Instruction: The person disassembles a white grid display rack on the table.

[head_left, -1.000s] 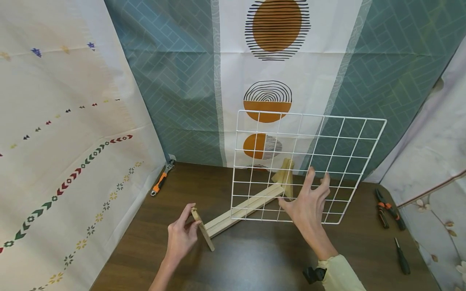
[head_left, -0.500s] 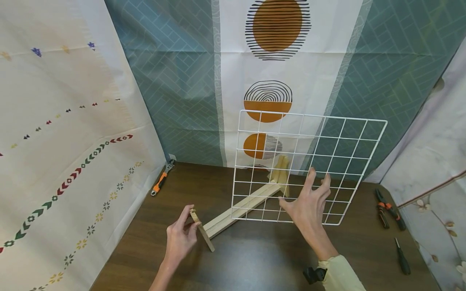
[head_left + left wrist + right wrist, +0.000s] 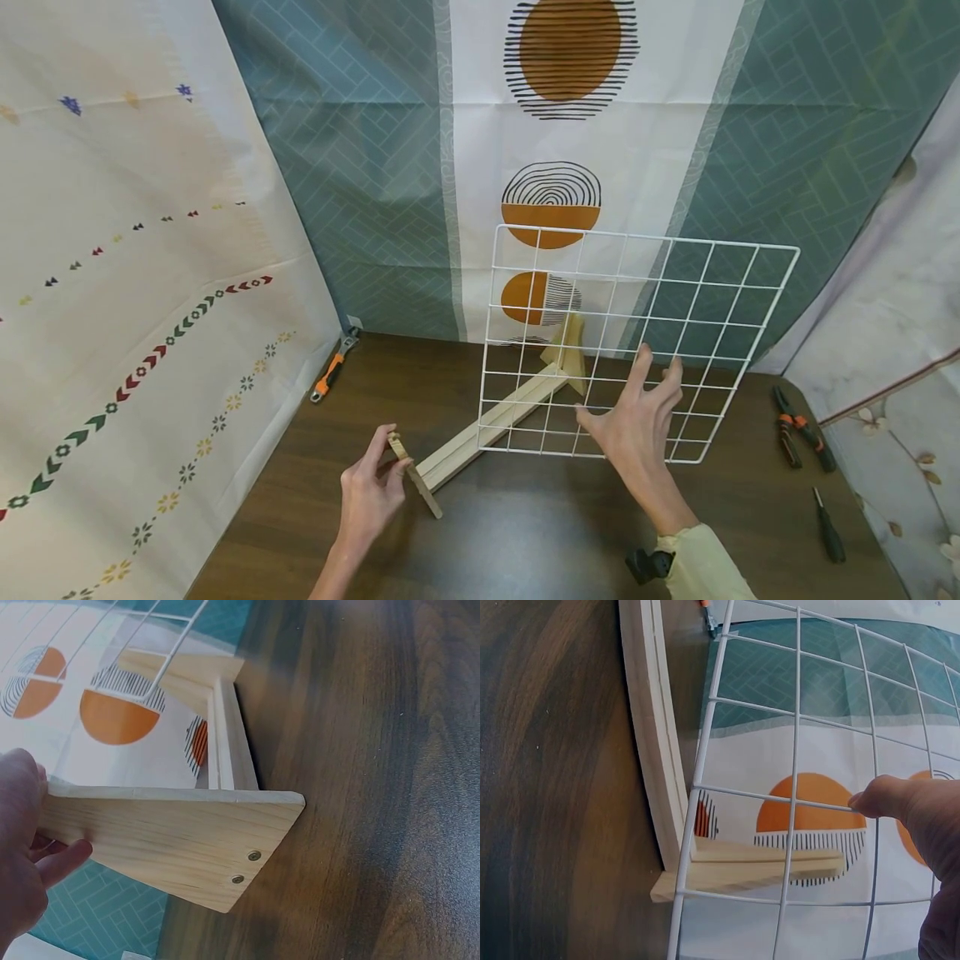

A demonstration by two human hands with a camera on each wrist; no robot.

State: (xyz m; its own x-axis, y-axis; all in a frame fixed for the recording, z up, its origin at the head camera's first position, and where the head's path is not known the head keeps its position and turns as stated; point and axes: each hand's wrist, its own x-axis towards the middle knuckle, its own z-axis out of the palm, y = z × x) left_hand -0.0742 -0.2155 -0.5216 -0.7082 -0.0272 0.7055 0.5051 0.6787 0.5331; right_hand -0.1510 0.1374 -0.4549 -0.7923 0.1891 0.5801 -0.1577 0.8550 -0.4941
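In the head view, my left hand (image 3: 371, 483) pinches the upper edge of an end panel on a pale wooden frame (image 3: 495, 417). The frame stands on the dark table, its long rail running away to a second upright end piece (image 3: 567, 354). The left wrist view shows two screws in the near end panel (image 3: 165, 832), with thumb and fingers on either side of the board. My right hand (image 3: 637, 425) holds a white wire grid panel (image 3: 712, 325) tilted up in front of the frame's far part. In the right wrist view, its thumb (image 3: 889, 799) lies against a wire crossing.
An orange-handled adjustable wrench (image 3: 332, 371) lies at the back left of the table (image 3: 510, 533). Pliers (image 3: 802, 429) and a dark-handled screwdriver (image 3: 828, 527) lie at the right. Patterned cloth (image 3: 375, 167) hangs behind and along both sides.
The wooden frame's far end has swung left behind the grid. My left hand has shifted slightly left with the near panel's top; the right hand and grid have barely moved.
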